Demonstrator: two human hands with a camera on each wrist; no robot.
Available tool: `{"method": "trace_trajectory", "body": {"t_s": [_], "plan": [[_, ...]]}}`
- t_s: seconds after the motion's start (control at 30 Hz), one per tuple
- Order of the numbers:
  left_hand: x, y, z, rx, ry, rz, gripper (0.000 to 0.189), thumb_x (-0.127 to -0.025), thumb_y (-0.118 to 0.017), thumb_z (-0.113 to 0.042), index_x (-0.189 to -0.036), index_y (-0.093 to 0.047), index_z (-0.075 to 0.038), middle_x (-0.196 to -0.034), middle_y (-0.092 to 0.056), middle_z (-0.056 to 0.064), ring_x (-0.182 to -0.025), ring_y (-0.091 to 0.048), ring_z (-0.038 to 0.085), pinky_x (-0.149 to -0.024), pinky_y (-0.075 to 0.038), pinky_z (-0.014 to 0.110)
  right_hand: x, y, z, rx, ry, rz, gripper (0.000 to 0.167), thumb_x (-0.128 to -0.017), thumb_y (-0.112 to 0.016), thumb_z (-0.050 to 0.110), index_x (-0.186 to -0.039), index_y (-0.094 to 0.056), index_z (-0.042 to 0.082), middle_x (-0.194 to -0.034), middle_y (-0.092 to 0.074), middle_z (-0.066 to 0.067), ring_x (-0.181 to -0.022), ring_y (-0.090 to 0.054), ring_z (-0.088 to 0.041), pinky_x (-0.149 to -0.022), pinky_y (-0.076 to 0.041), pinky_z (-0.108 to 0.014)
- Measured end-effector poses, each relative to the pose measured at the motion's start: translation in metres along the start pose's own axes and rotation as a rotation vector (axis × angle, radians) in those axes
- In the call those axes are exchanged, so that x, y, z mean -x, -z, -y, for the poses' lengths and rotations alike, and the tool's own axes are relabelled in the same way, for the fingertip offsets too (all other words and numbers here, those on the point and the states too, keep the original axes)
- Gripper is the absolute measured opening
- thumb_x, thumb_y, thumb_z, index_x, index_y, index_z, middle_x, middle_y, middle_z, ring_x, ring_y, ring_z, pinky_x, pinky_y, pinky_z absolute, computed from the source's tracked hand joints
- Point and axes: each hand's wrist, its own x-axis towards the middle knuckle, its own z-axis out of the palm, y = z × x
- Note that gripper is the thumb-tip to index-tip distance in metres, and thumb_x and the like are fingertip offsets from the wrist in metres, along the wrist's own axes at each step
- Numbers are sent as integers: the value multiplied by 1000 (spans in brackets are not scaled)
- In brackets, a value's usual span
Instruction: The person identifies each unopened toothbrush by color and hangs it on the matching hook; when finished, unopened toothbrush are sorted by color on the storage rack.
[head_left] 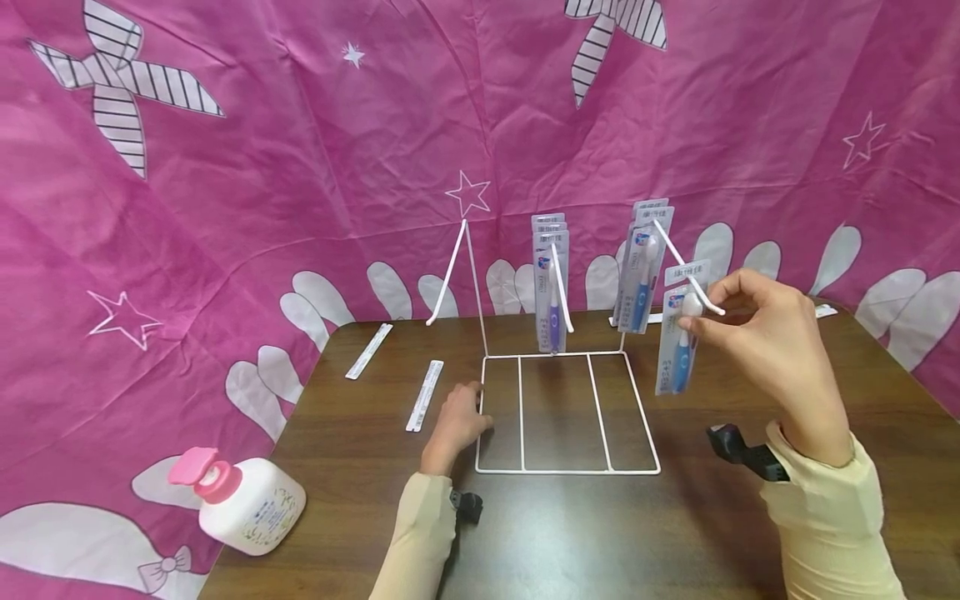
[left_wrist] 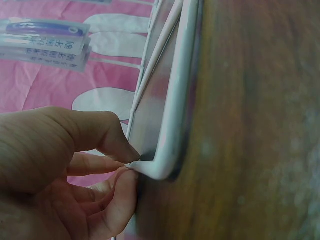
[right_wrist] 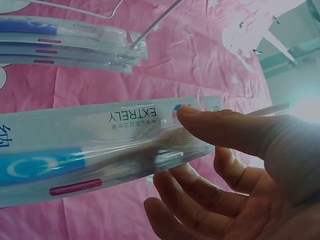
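My right hand [head_left: 780,354] pinches a packaged toothbrush [head_left: 678,354] with a blue handle near its top, between thumb and fingers. The pack hangs tilted near the front end of the right hook [head_left: 693,285] of a white wire display rack [head_left: 566,472]; in the right wrist view a rod shows beyond the pack's top edge [right_wrist: 212,101]. My left hand [head_left: 453,425] is at the rack's left side, and in the left wrist view its thumb and fingers pinch the base wire [left_wrist: 145,167]. Further back on the right hook hang more packaged toothbrushes [head_left: 637,283].
Several packaged toothbrushes [head_left: 551,292] hang on the middle hook. The left hook [head_left: 447,279] sticks out bare. Two narrow white strips [head_left: 425,396] lie left of the rack, others behind it at right. A white pump bottle [head_left: 255,508] with a pink top stands at front left.
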Motion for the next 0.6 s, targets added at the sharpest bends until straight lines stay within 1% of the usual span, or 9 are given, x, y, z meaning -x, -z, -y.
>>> {"method": "trace_trajectory", "body": {"t_s": [0.23, 0.43, 0.6], "plan": [[2, -1, 1, -4, 1, 6, 58, -74, -79, -4, -128, -60, 8, -105, -61, 19, -95, -60, 36, -86, -50, 52, -9, -7, -5, -1, 14, -39, 29, -71, -90, 6, -87, -65, 2, -70, -60, 27, -66, -58, 14, -61, -40, -11], [2, -1, 0, -7, 5, 3, 58, -74, -80, -5, -127, -60, 8, -106, -61, 19, -96, -61, 37, -87, -50, 53, -19, -15, -9, 16, 37, -92, 31, -71, -90, 10, -86, -65, 2, -71, -56, 30, -67, -55, 17, -66, -39, -12], [1, 0, 0, -17, -8, -4, 59, -72, -80, -5, -126, -61, 8, -103, -61, 19, -95, -61, 38, -86, -50, 53, -29, -23, -12, 19, 51, -134, 30, -71, -89, 12, -86, -65, 1, -72, -53, 32, -69, -53, 11, -65, -38, -17]]}}
